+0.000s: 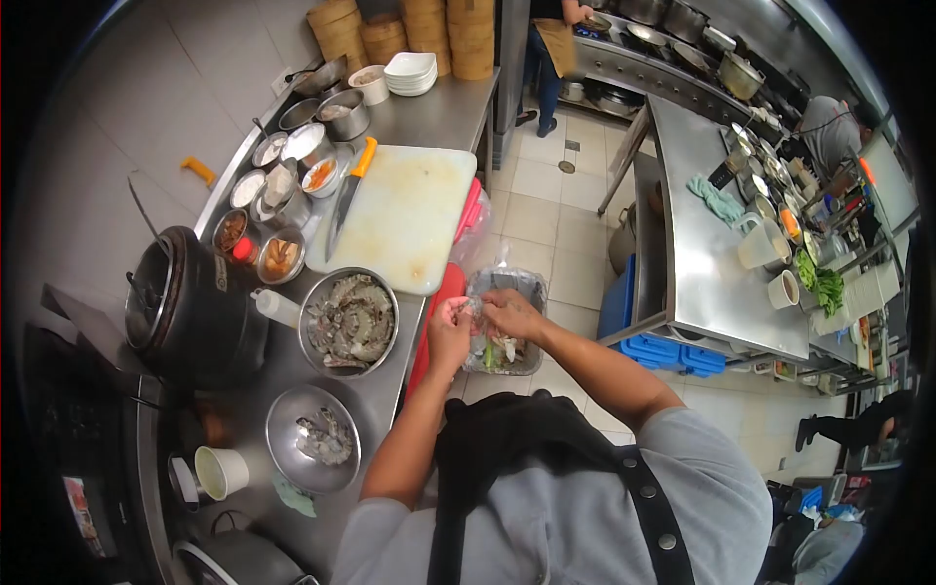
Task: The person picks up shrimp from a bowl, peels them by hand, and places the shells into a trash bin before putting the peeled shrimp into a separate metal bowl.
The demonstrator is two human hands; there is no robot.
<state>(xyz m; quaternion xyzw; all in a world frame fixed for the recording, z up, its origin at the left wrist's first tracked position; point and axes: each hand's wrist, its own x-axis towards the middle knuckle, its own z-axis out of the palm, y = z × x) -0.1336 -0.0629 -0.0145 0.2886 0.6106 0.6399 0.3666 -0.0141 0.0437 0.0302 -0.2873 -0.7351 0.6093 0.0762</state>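
Observation:
Over a lined waste bin point(534, 289), my left hand point(450, 333) and my right hand point(512, 316) meet with fingers pinched on a greyish shrimp point(475, 308). The fingers partly hide it. Pale scraps and a green piece lie in the bin below. On the counter to the left stands a metal bowl point(335, 370) full of raw, grey shrimp point(349, 317). A second metal bowl point(286, 429) nearer to me contains a smaller heap of shrimp point(326, 439).
A white cutting board point(409, 210) bears an orange-handled knife point(349, 200) along its left edge. Ingredient containers, a squeeze bottle point(277, 307) and a black cooker point(195, 312) crowd the counter. Across the aisle is a steel table point(697, 263). Another person point(552, 49) stands by the stoves.

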